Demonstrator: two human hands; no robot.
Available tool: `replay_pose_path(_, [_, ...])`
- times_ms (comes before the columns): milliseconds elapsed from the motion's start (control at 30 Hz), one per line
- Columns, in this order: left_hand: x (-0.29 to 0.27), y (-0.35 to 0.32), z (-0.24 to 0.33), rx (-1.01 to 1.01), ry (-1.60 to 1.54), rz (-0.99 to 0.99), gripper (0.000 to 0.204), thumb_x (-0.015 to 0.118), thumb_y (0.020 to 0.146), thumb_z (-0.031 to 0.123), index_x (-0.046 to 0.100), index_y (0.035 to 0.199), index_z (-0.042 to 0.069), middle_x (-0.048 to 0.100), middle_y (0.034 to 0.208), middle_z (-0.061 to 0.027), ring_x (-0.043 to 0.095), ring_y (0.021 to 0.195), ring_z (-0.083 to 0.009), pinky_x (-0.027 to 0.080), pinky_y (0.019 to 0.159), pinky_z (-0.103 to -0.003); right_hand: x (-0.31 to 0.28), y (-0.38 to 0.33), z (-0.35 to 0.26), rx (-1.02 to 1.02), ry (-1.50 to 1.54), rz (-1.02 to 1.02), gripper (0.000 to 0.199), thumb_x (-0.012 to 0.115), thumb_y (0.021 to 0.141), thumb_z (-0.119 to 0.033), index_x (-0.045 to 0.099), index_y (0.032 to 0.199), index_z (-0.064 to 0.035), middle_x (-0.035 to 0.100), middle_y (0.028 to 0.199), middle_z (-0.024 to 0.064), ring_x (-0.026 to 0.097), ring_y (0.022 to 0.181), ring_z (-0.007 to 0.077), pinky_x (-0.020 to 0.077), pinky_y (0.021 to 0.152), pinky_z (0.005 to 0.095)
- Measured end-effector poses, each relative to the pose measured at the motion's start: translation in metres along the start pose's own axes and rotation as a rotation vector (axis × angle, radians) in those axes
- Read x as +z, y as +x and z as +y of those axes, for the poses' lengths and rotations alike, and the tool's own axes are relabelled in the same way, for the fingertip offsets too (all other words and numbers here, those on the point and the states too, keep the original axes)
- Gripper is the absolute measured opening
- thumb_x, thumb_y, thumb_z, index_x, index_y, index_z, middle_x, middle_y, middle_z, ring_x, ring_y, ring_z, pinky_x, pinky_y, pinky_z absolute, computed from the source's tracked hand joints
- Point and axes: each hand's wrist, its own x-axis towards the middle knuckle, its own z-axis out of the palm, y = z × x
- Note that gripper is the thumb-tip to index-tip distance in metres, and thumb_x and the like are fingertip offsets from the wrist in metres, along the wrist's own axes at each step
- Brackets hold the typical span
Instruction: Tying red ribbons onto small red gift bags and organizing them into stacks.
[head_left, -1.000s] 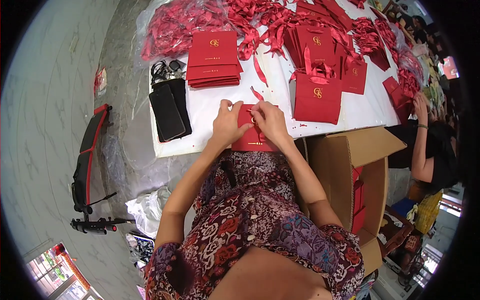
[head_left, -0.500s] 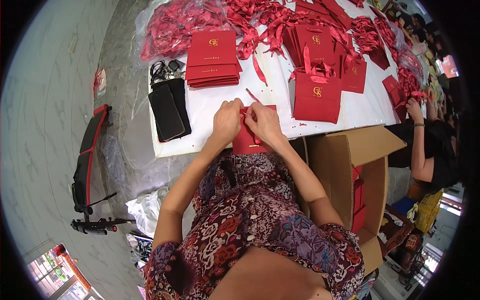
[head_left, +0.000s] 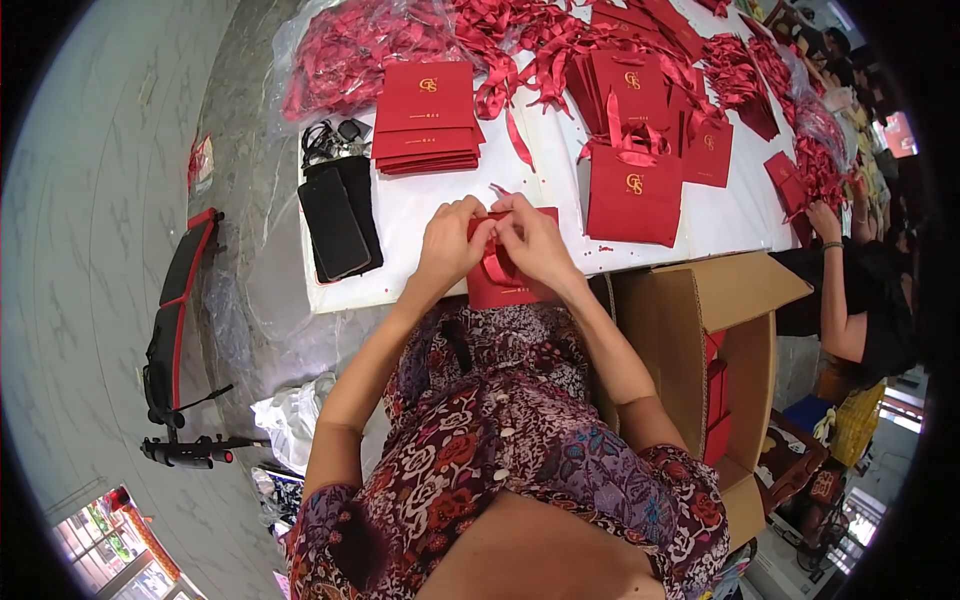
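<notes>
At the table's near edge lies a small red paper bag (head_left: 512, 294), logo side partly covered by my hands. A red satin ribbon (head_left: 500, 268) loops down over its front. My left hand (head_left: 450, 240) is closed, thumb and fingertips pinched at the bag's upper edge. My right hand (head_left: 540, 243) pinches right beside it, the two thumbs almost meeting. Both seem to grip the ribbon, though its part between the fingertips is mostly hidden. A ribbon end pokes out beyond my fingers on the far side.
Left of my hands are a stack of red bags (head_left: 425, 110) and a black phone (head_left: 334, 225). More ribboned bags (head_left: 634, 195) lie to the right, with heaped red ribbons (head_left: 370, 55) behind. An open cardboard box (head_left: 660, 330) stands by the table; another person's hand (head_left: 825, 222) works far right.
My hands have drawn closer, the left thumb now meeting the right over the bag's upper edge. The ribbon loop on the front shows wider than before.
</notes>
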Motion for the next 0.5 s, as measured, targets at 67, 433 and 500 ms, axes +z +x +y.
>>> replay_pose_path(67, [-0.003, 0.001, 0.002, -0.015, -0.026, -0.031, 0.015, 0.071, 0.084, 0.012, 0.063, 0.092, 0.003, 0.062, 0.082, -0.0138, 0.061, 0.078, -0.0330, 0.049, 0.070, -0.040, -0.015, 0.004, -0.014, 0.008, -0.114, -0.018, 0.016, 0.061, 0.093, -0.013, 0.066, 0.099, 0.0014, 0.070, 0.080, 0.0119, 0.068, 0.073, 0.0207, 0.0533, 0.071, 0.0319])
replay_pose_path(433, [-0.005, -0.005, 0.018, 0.271, -0.049, -0.048, 0.010, 0.071, 0.082, 0.007, 0.065, 0.089, 0.002, 0.057, 0.085, -0.0114, 0.059, 0.079, -0.0298, 0.049, 0.069, -0.039, -0.045, 0.039, 0.034, 0.128, -0.050, -0.470, 0.024, 0.068, 0.087, -0.025, 0.075, 0.090, -0.0025, 0.068, 0.070, 0.0070, 0.058, 0.061, 0.0100, 0.0477, 0.059, 0.0302])
replay_pose_path(500, [-0.007, -0.005, 0.018, 0.298, -0.005, -0.022, 0.011, 0.072, 0.082, 0.008, 0.066, 0.088, 0.002, 0.057, 0.084, -0.0107, 0.059, 0.078, -0.0292, 0.049, 0.068, -0.039, -0.045, 0.040, 0.030, 0.154, -0.044, -0.463, 0.024, 0.069, 0.086, -0.026, 0.076, 0.090, -0.0030, 0.068, 0.069, 0.0070, 0.057, 0.059, 0.0100, 0.0472, 0.058, 0.0299])
